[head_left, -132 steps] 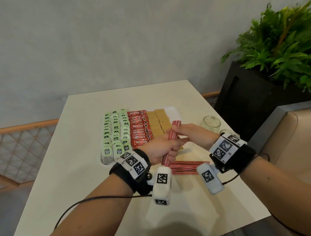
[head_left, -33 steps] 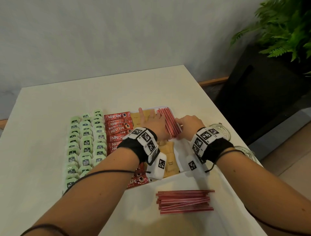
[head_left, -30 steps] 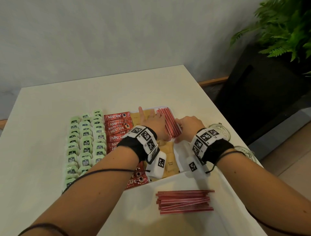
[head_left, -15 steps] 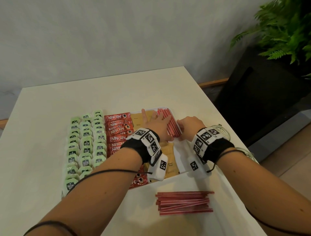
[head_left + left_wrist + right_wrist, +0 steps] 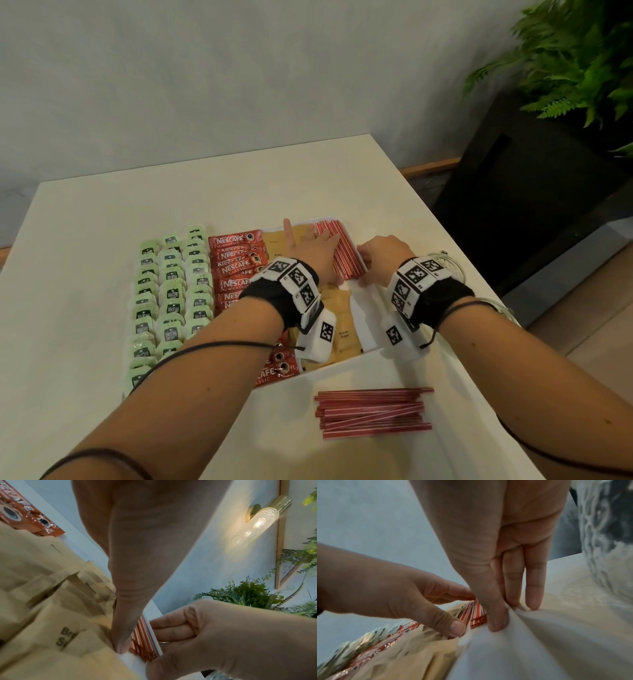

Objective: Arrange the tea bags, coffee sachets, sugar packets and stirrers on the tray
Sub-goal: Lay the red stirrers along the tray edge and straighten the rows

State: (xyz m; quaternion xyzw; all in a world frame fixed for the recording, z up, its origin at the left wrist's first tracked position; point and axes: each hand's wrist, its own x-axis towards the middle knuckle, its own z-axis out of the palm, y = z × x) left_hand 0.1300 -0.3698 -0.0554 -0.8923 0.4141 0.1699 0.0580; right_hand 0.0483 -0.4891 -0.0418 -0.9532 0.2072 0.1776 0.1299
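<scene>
**Stirrers squared up at the tray's far right corner**

The left hand point(image 5: 317, 251) lies flat, fingers straight, on the stirrers point(image 5: 342, 255); the right hand point(image 5: 380, 258) presses straight fingers against the tray point(image 5: 368, 329) edge. Their long axis runs near-to-far. Risk — uneven pressure could roll them onto the sugar packets point(image 5: 337, 329).

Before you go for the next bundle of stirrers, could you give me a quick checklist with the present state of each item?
1. Stirrers on the tray lie tidy beside the sugar packets: ok.
2. Left hand free: not ok, fingers rest on them.
3. Right hand free: not ok, fingers touch the tray.
4. Loose stirrers within reach on the table: ok.
5. Bare tray space left: ok.
</scene>
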